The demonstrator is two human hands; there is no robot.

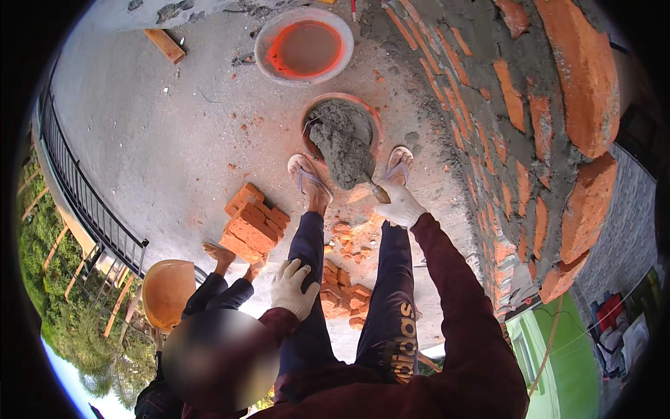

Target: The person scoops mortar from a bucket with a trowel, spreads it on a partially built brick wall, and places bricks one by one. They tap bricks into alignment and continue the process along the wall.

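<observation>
My right hand [400, 204], in a pale work glove, is closed round the handle of a trowel [380, 193]. Grey wet mortar [342, 143] heaps over the blade and hides most of it. Beneath lies a round pan [377, 126] with an orange-stained rim and more mortar inside, just beyond my feet. My gloved left hand [294, 288] rests on my left knee, fingers spread and holding nothing. A brick wall [513, 91] with thick mortar joints rises close on my right.
A wide basin [265, 42] of murky water stands beyond the pan. Stacked bricks [255, 223] lie left of my feet; broken bricks [343, 290] lie between my legs. A person in an orange hard hat [168, 295] is at lower left, near a black railing [91, 209].
</observation>
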